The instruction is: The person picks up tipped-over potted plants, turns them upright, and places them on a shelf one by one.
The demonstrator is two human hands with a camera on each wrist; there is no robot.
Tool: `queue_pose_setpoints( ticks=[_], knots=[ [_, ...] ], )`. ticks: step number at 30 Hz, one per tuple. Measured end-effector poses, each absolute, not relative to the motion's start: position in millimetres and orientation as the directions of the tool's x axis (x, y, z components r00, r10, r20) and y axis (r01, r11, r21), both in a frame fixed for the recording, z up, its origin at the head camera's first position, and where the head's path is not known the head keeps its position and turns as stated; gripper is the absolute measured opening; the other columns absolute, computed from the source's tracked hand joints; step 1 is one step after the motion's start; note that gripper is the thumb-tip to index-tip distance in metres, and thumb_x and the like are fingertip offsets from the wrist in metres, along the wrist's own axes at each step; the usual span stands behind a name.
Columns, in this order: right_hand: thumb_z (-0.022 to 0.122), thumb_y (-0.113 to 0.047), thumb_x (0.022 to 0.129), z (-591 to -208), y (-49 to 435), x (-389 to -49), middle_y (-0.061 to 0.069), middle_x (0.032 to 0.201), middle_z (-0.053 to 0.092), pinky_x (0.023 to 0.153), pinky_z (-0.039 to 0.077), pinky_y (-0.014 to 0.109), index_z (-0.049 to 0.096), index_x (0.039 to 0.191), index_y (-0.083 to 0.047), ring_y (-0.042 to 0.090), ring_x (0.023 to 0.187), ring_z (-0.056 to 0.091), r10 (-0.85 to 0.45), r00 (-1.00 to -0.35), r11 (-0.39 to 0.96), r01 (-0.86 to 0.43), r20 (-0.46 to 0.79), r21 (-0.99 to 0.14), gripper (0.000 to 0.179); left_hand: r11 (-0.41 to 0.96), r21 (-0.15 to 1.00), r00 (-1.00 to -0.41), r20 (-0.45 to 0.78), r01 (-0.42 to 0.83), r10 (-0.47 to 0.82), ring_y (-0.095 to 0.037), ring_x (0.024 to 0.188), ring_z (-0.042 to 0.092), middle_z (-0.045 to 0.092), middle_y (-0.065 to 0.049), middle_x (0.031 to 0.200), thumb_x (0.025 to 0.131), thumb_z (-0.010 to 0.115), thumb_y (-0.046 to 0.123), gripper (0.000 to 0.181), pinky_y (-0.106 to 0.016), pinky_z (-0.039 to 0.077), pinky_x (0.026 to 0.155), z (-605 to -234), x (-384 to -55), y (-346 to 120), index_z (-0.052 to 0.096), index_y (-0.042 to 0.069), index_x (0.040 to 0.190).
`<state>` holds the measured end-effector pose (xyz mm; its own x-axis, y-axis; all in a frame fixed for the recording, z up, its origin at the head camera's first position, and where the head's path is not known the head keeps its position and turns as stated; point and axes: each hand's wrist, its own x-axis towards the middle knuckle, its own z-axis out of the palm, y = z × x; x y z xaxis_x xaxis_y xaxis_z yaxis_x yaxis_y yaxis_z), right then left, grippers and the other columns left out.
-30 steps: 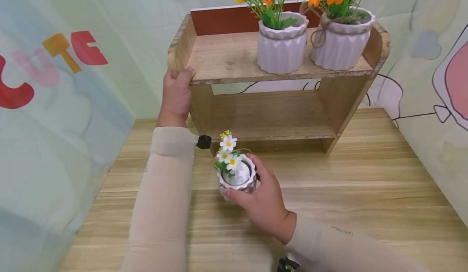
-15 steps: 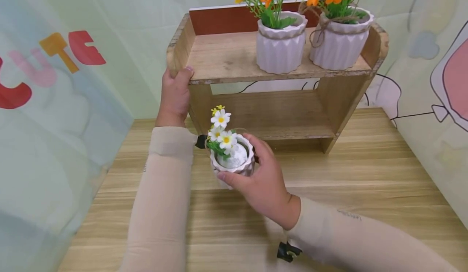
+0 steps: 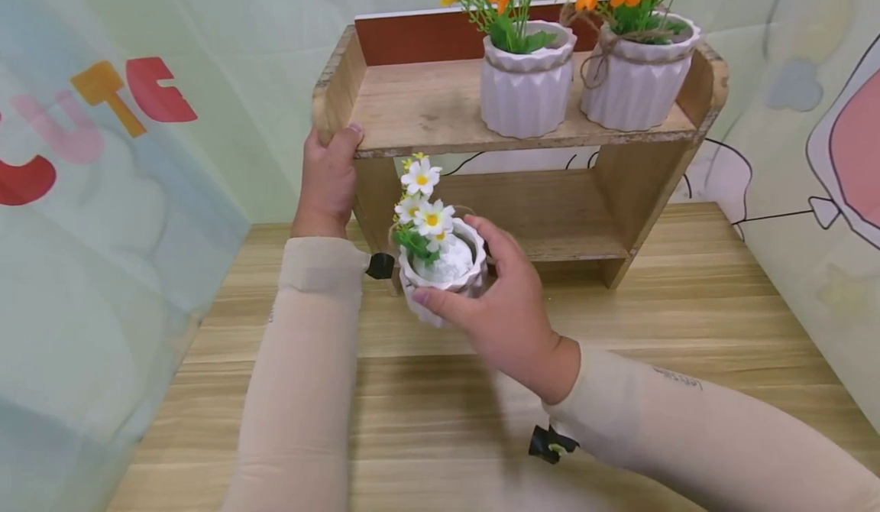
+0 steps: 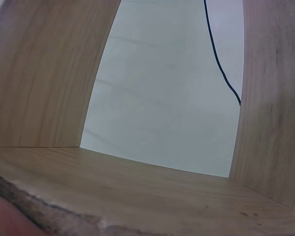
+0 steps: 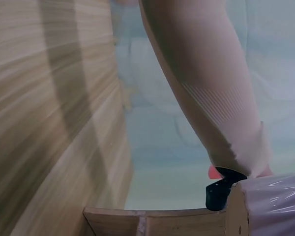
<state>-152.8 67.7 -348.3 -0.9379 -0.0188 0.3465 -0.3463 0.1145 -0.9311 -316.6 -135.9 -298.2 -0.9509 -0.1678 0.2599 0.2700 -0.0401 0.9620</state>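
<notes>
A white fluted flowerpot (image 3: 447, 264) with white daisy-like flowers is held in my right hand (image 3: 512, 309), thumb on the near side and fingers round its right side. The pot hangs above the table, in front of the left part of the wooden shelf (image 3: 412, 149). My left hand (image 3: 328, 179) grips the shelf's left side by the upper board, with the thumb on top; its other fingers are hidden. In the left wrist view the shelf's lower compartment (image 4: 152, 191) fills the picture. In the right wrist view part of the pot (image 5: 278, 204) shows at the lower right.
On the right of the top board stand two white pots, the left pot (image 3: 525, 95) and the right pot (image 3: 635, 76), both with orange and yellow flowers. The shelf rests on a wood-grain table (image 3: 660, 390). Printed cloth (image 3: 227, 115) hangs on the sides and behind.
My right hand has raised the flowerpot from near the tabletop and brought it closer to the shelf. My left hand keeps its place on the shelf's side.
</notes>
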Motion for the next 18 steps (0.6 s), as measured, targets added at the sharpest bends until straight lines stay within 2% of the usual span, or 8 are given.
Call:
queue_pose_setpoints(
  ticks=[12,18],
  knots=[
    [0.098,-0.018,0.074,-322.9,75.4,-161.7,0.006,0.140,0.057,0.101,0.056,0.041,0.055,0.149,-0.011,0.020,0.121,0.062,-0.035,-0.915,0.146,-0.403,0.403,-0.903,0.087,-0.056,0.962,-0.952,0.255,0.268,-0.171,-0.017,0.119,0.057,0.060,-0.007,0.131,0.100,0.054,0.024,0.050,-0.026,0.044,0.110,-296.6,-315.0,-136.0,0.051,0.008,0.148],
    [0.097,-0.017,0.077,-307.5,75.0,-165.1,0.005,0.143,0.056,0.104,0.055,0.037,0.053,0.150,-0.011,0.019,0.125,0.062,-0.049,-0.911,0.101,-0.412,0.410,-0.905,0.086,-0.041,0.969,-0.957,0.235,0.245,-0.169,-0.019,0.128,0.054,0.055,-0.010,0.145,0.101,0.055,0.027,0.056,-0.025,0.042,0.112,-296.0,-314.0,-136.3,0.046,0.009,0.154]
  ],
)
